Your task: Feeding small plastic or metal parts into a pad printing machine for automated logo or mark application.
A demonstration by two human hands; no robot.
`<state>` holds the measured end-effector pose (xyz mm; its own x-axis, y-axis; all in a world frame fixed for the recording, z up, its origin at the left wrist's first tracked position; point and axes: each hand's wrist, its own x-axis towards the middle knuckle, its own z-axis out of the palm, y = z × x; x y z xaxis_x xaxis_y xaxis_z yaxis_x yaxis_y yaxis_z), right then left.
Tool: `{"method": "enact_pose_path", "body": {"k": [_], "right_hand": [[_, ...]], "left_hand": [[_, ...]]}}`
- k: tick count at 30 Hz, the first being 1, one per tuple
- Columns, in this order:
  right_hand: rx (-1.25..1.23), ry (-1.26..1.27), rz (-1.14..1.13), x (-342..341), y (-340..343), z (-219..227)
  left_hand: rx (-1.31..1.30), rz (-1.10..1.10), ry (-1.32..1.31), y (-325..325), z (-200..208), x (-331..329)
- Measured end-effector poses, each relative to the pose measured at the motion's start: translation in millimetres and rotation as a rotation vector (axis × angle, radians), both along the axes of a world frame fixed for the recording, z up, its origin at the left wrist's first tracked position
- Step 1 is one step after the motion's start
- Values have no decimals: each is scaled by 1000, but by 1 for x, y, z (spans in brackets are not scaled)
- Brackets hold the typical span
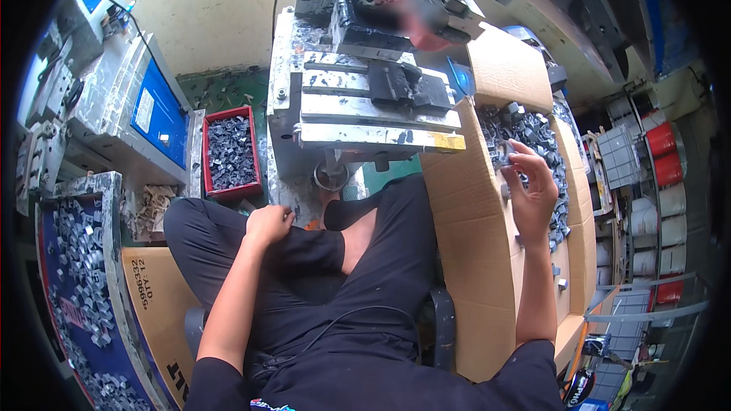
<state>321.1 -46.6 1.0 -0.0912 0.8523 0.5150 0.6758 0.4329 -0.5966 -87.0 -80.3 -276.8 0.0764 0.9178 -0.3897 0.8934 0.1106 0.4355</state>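
My right hand (531, 186) is over an open cardboard box (468, 236) on my right, thumb and fingers closed in a pinch. A small grey part (503, 158) shows at the fingertips. Many similar small grey and black parts (537, 133) lie heaped in the box, below and beside this hand. My left hand (270, 224) rests on my left knee with its fingers curled in. Whether anything small sits inside those fingers is hidden.
Before me stands a machine with a slotted metal table (343, 106) and a black block (411, 87) on it. A red bin (232, 152) of small parts is left of it. Another tray (114, 259) of parts stands far left, with a carton (164, 312) beside it. Shelves (647, 205) line the right.
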Motion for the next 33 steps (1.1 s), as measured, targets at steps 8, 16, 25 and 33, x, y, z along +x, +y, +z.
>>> {"method": "enact_pose_path", "body": {"k": [8,16,25,33], "right_hand": [[127,-171,317,-73,11,24],[225,-233,490,-106,26,44],[306,-241,576,-120,34,28],[346,-282,397,-107,39,19]], "left_hand": [[39,-67,-3,2,-8,4],[14,-42,-6,2,-18,3],[8,-30,-15,6,-28,4],[-65,-40,-46,13,-24,2]]}}
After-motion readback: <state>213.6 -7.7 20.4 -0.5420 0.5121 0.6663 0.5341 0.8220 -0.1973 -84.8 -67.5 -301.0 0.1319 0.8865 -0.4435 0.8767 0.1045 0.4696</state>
